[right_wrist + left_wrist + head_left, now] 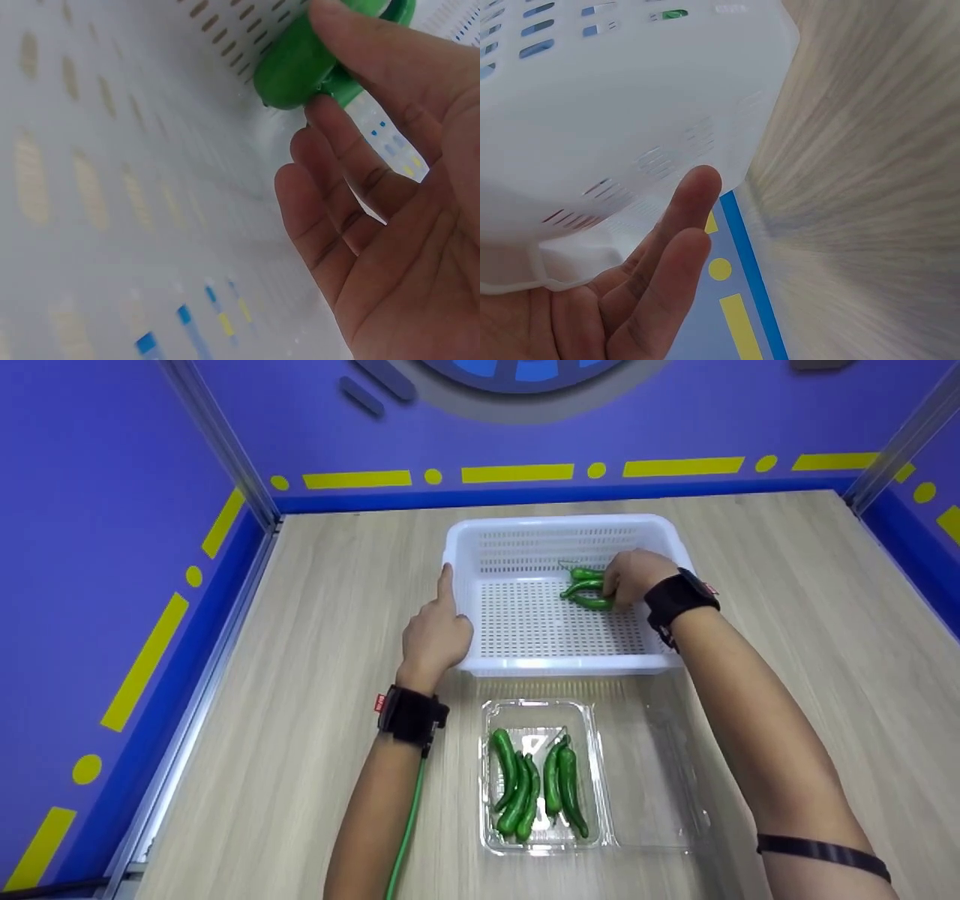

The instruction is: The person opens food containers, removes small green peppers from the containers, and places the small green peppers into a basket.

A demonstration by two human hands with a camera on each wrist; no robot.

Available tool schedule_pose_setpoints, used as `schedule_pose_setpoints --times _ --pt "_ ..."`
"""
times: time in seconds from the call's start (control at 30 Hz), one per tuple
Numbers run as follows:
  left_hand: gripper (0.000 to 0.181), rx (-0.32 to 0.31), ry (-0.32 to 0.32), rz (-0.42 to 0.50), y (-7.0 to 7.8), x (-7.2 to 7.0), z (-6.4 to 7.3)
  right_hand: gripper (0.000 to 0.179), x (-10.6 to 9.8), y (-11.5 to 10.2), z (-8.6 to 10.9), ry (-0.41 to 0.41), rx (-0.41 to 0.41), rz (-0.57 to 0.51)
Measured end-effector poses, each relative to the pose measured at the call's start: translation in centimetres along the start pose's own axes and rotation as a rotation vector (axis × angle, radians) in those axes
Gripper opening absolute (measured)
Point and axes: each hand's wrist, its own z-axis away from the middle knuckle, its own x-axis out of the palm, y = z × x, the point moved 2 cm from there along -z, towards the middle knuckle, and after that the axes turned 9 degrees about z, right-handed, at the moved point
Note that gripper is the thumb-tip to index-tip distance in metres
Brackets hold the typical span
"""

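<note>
A white slotted plastic basket (566, 663) stands toward the back of the table. My left hand (436, 634) holds its left rim, index finger stretched along the rim and thumb over the edge; in the left wrist view, other fingers (667, 277) lie outside the wall. Inside the basket, my right hand (636, 575) pinches a green chili pepper (292, 64) between thumb and index finger, the other fingers loosely bent. Several green chili peppers (585, 586) lie by those fingertips, their right ends hidden by the hand.
Nearer me, a clear plastic clamshell box (594, 750) lies with several green chili peppers (568, 780) in its left half. Its transparent lid (652, 787) is folded out to the right, beside my right forearm. Blue panels (525, 450) wall the table at the back and sides.
</note>
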Motion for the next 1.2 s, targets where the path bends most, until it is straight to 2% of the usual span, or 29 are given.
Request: schedule_pose_setpoints --times 0.17,0.4,0.57,0.73,0.93,1.03,1.2 --pt "0.082 0.001 -0.004 0.006 0.0 0.0 -0.1 0.024 -0.6 0.2 0.3 0.007 -0.033 -0.009" --pt "0.082 -0.008 -0.008 0.017 -0.1 -0.3 -0.1 0.023 -2.5 0.1 1.6 0.040 -0.039 -0.036" --pt "0.082 -0.015 -0.016 0.020 -0.1 -0.2 -0.2 0.019 -3.0 0.3 2.2 0.084 -0.089 -0.064" --pt "0.082 -0.018 -0.016 0.019 -0.1 0.1 -0.2 0.019 -3.5 0.4 2.8 0.192 -0.147 -0.120" --pt "0.081 -0.009 -0.009 0.011 -0.1 0.0 -0.2 0.031 -4.6 0.0 3.4 0.341 -0.179 -0.212" --pt "0.081 -0.003 0.000 0.009 -0.2 0.0 -0.2 0.034 -5.3 -0.4 3.9 0.396 -0.211 -0.248" --pt "0.081 0.004 -0.006 0.014 0.0 0.0 0.0 0.030 -5.9 -0.9 5.1 0.461 -0.251 -0.327"
